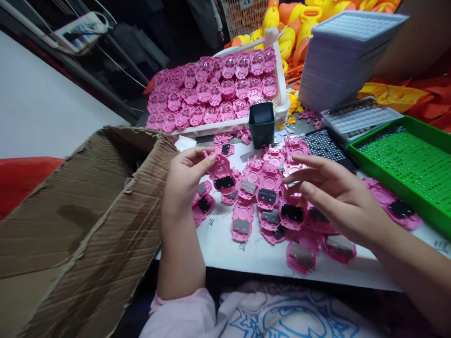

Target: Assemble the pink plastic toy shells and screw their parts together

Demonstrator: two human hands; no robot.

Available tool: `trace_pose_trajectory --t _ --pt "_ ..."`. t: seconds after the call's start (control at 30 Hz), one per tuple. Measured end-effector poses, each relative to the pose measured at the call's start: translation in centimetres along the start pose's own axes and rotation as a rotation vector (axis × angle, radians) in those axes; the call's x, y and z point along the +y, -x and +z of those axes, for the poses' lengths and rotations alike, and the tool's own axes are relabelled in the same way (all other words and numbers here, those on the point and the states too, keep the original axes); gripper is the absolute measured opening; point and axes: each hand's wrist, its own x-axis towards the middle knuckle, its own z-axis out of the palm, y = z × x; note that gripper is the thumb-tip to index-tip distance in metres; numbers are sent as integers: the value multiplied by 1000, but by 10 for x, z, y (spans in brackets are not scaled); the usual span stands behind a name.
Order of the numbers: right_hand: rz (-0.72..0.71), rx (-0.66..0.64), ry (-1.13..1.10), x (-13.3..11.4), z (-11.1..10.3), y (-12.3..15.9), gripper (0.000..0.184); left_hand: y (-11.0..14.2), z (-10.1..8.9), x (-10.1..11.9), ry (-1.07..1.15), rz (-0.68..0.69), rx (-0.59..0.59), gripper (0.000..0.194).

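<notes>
My left hand is closed, with thumb and forefinger pinching the upper edge of a pink plastic casing. A black rectangular cover sits on the lower part of that casing. My right hand is held over the pile with its fingers apart, and nothing shows in it. Below and beside it lie several more pink casings, overlapping one another on a white sheet. Some carry black covers, others grey metal-looking plates. The right fingertips partly hide a few casings; whether they touch any, I cannot tell.
A large cardboard box stands close on the left. Behind the pile are a dark bin and a white crate filled with pink casings. On the right are a green tray, a black tray and a tall stack of white trays.
</notes>
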Motion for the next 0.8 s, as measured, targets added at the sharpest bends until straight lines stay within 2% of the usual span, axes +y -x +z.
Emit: trace_pose_trajectory --t 0.07,0.13,0.3,0.47,0.67,0.73,0.8 --pt "13 -20 20 0 0 1 40 -6 -10 -8 -148 -61 -35 34" --pt "28 -57 52 0 0 2 36 -10 -12 -15 -287 -94 -61 41" --pt "62 -90 99 2 1 5 32 -16 4 -33 -595 -106 -80 47" --pt "56 -84 143 -2 1 5 30 -19 15 -49 -746 -31 -69 38" --pt "21 -91 193 -7 0 4 27 -29 13 -54 -972 130 -61 36" --pt "21 -55 205 -9 -2 4 26 -34 12 -55 -1040 166 -55 35" --pt "15 43 245 -13 -7 1 25 -38 11 -56 -1064 165 -54 33"
